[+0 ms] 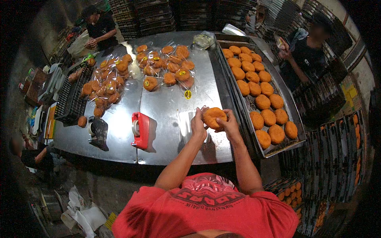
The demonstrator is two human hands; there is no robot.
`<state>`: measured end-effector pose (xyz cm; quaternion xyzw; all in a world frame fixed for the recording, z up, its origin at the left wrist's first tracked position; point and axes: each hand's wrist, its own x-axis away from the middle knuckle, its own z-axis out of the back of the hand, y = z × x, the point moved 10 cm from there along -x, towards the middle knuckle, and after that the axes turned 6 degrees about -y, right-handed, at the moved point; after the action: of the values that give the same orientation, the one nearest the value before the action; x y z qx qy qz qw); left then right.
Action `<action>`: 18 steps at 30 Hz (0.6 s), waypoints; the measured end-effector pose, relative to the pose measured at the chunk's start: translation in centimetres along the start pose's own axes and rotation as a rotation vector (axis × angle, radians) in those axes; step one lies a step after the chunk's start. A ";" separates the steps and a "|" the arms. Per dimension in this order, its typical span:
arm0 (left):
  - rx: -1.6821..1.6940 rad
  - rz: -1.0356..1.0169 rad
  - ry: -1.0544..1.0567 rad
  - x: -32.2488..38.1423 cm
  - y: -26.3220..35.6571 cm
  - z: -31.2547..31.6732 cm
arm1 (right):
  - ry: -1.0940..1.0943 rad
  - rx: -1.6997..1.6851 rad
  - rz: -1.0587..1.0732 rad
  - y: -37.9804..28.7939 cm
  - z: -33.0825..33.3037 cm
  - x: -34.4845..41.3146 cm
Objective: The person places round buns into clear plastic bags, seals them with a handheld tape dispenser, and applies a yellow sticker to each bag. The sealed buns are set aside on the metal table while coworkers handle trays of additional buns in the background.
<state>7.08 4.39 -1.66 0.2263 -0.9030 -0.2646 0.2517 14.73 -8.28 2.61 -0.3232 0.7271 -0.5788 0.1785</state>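
Note:
A round, orange-brown crumbed bun is held between my two hands above the steel table. My left hand grips its left side, with fingertips partly behind it. On the other side, my right hand has its thumb pressed on the bun's top face. Under and beside my left hand lies a shiny clear plastic sheet or bag. To my right, a metal baking tray holds rows of similar bare buns. Bagged buns with yellow stickers lie farther across the table.
A red tape dispenser and a black tape dispenser stand near the front edge. Another pile of bagged buns lies beside a black plastic crate. Co-workers stand at far left, far right and near left.

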 end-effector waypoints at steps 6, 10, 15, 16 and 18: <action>-0.302 0.126 0.064 2.5 -0.3 0.3 | 0.116 -0.102 0.138 -0.1 0.3 0.2; -0.457 0.088 0.036 4.4 0.9 -0.1 | 0.120 -0.056 0.156 0.2 -0.4 0.6; -0.607 -0.019 -0.185 4.4 3.5 -2.0 | 0.117 -0.073 0.042 1.2 -1.5 1.9; -0.612 -0.070 -0.240 4.2 4.2 -2.6 | 0.128 0.041 -0.099 2.2 -1.2 2.3; -0.402 -0.171 -0.243 3.7 5.3 -2.8 | 0.080 -0.069 -0.049 2.1 -2.0 2.5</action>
<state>4.39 5.39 4.80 0.2140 -0.8335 -0.4844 0.1576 11.07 -8.33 1.38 -0.3235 0.7450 -0.5701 0.1239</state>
